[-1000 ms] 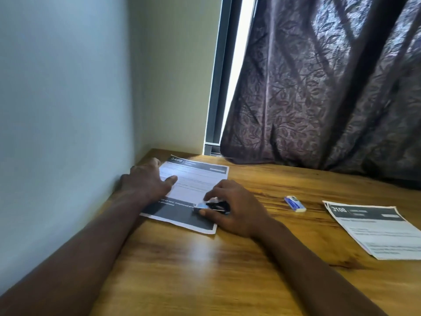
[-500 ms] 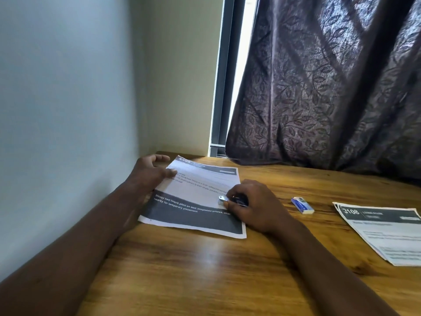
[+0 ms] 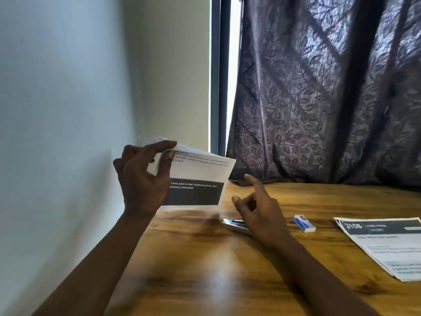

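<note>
Left hand (image 3: 141,179) is up in the air above and to the left of the stapler (image 3: 232,225), thumb and fingertips pinching the top edge of the printed sheets (image 3: 200,176), and the paper is clear of the wood, hanging tilted with its dark band facing the camera. The pages look bent over at the pinched edge, though motion blur hides how many there are. Right hand (image 3: 262,213) sits directly over the right end of the stapler, fingers loosely curled, index finger poking upward, nothing in its grasp; whether the palm touches the stapler, I cannot tell. The stapler itself lies flat on the wooden table (image 3: 205,270), its left end showing beyond the hand. Just to the right of the stapler there is a small blue and white box (image 3: 303,223), and farther right again a second stack of printed pages (image 3: 387,245) headed 3108. Behind the stapler hangs a dark leaf-patterned curtain (image 3: 319,99), with a window frame (image 3: 215,76) beside it.
</note>
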A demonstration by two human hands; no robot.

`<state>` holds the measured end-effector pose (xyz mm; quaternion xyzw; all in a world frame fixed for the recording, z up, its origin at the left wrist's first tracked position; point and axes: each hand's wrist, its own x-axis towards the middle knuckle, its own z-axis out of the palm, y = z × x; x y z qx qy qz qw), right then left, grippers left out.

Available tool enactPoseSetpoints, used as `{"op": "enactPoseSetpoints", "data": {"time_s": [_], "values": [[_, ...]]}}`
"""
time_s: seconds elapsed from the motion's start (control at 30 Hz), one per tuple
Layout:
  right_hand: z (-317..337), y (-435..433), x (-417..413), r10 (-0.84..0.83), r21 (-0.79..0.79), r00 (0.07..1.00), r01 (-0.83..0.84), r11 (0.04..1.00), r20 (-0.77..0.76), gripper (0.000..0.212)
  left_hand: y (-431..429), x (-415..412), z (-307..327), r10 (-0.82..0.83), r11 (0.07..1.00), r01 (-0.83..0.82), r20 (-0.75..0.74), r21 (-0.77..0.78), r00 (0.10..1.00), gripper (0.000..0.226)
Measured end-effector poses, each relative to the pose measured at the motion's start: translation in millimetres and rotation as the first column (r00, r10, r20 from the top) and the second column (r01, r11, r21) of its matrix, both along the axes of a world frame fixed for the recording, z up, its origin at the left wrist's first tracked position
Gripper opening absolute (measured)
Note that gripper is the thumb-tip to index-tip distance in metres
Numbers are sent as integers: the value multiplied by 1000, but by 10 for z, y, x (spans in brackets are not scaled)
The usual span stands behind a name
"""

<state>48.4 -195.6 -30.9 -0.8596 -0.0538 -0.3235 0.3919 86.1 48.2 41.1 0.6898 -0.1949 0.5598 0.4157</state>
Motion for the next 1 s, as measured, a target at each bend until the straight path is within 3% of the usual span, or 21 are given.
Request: {"op": "enactPoseSetpoints", "data": {"time_s": [0.07,0.17,0.27,0.4,0.43,0.5,0.57,0.63,0.73,0.8,1.0], "values": [[62,16,-18,87,313,996,-72,947,-34,65,-35,-38,23,-58,998,58,51,-15,997,20],[145,0,37,320,740,945,-164,653,-72,86,-111,-72,-43,-178,984,179,35,-2,983,18],[220,-117,11,414,877,910,-177,446,-27,91,-229,-90,-150,-291,954,291,-20,68,957,18],[208,-278,-23,306,914,947,-209,349,99,45,-292,-49,-305,-341,919,367,-172,147,924,21],[189,-309,-11,251,919,960,-204,338,121,38,-294,-28,-348,-345,912,380,-210,156,915,20],[139,-364,27,168,923,978,-178,341,126,51,-307,16,-430,-390,890,438,-284,128,876,17],[119,-400,45,137,925,984,-159,345,118,69,-331,49,-492,-469,860,510,-380,8,797,19],[113,-425,53,140,911,985,-152,384,106,72,-342,78,-523,-535,832,538,-456,-137,711,31],[130,-415,40,145,867,988,-120,484,55,66,-314,120,-524,-622,778,531,-521,-334,584,55],[154,-390,29,161,833,986,-117,541,34,61,-295,141,-521,-662,745,537,-538,-396,521,57],[180,-379,-2,141,791,990,-102,604,19,32,-294,161,-566,-677,726,562,-558,-397,480,53]]}}
